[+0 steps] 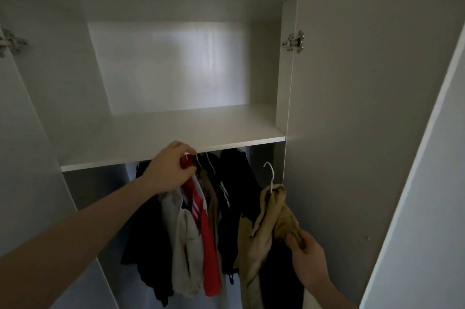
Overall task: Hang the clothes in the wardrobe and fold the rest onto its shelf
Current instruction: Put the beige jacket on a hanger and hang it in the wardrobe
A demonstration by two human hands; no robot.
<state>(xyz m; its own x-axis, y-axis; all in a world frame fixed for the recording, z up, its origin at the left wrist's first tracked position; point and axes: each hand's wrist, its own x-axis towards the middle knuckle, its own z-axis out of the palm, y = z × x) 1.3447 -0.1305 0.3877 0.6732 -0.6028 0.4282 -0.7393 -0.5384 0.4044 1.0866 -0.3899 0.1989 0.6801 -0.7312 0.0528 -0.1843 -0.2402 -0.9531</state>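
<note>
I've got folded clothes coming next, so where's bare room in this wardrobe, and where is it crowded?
The shelf above the hanging clothes is bare from side wall to side wall. Below it, the space is crowded: dark garments, a red top and a grey one. Only the right end, by the tan garment's hanger, looks open.

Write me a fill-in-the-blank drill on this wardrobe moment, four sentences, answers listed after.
1. The left hand grips the top of a hanger bearing a ____ garment with white stripes.
2. The right hand holds a tan garment that hangs on a ____ wire hanger.
3. The shelf sits directly ____ the hung clothes.
4. The door on the right stands ____.

Missing words: red; white; above; open
</note>
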